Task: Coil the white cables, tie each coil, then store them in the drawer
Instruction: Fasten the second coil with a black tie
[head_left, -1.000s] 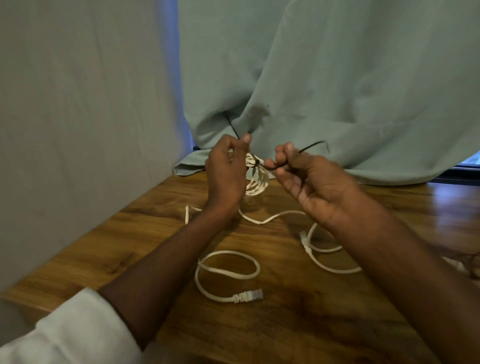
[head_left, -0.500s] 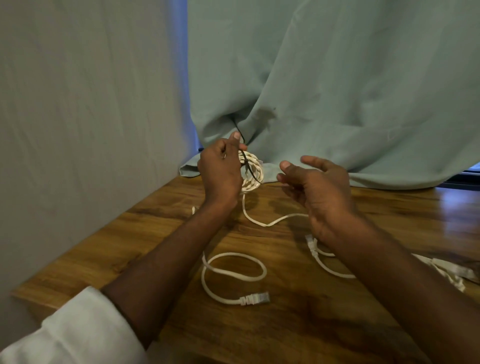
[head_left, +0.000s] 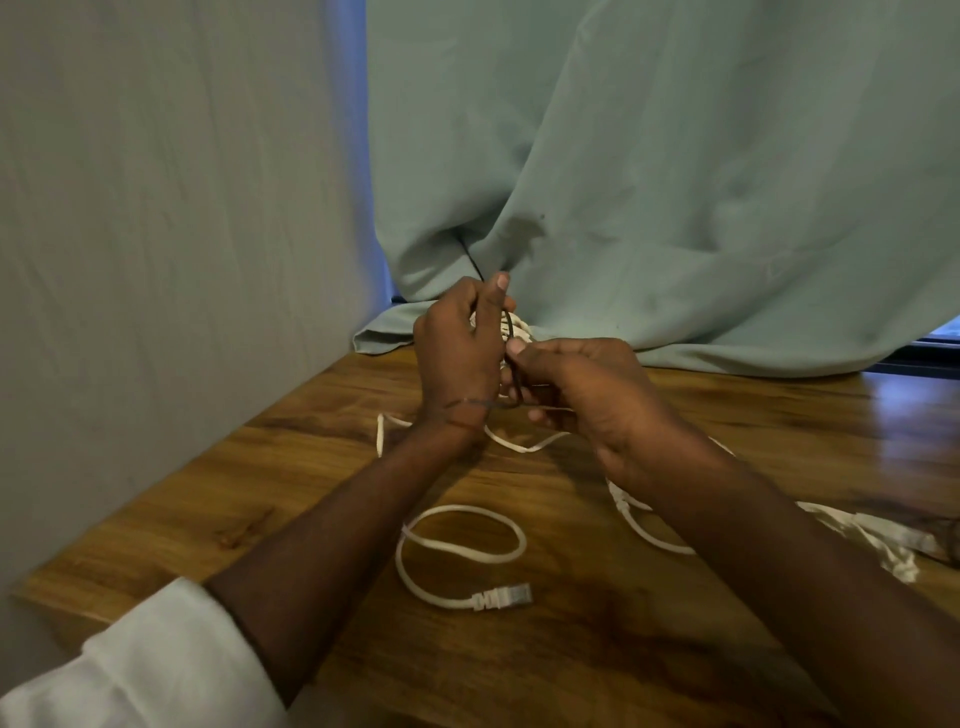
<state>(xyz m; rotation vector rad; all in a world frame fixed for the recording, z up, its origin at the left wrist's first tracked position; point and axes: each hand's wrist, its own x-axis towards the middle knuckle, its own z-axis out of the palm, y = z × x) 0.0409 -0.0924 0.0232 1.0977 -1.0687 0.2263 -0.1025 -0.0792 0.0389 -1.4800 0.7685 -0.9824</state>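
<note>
Hands meet over the far left part of a wooden table (head_left: 322, 483), near the edge where a pale green curtain (head_left: 675, 208) drapes onto the wood. The left hand (head_left: 457, 353) grips a coil of white cable (head_left: 517, 330) upright above the surface, apparently so the turns cannot spring apart while a thin black tie (head_left: 511, 358) goes round them. One end of the tie sticks up past the left hand's raised finger; the right hand (head_left: 587, 384), fingers curled, pinches the lower part of the tie beside the coil, probably to draw it snug.

A loose tail of cable (head_left: 519, 447) runs from the coil down onto the table. Nearer the front edge a second white cable (head_left: 457, 545) lies in an open loop, its plug (head_left: 501, 596) pointing right, not yet coiled. More white cable (head_left: 857, 530) trails toward the right edge. No drawer is in view.

Half a second earlier the right hand hung open and apart from the coil, holding nothing; it has since closed in and taken the tie. The left hand's hold on the coil is unchanged.
</note>
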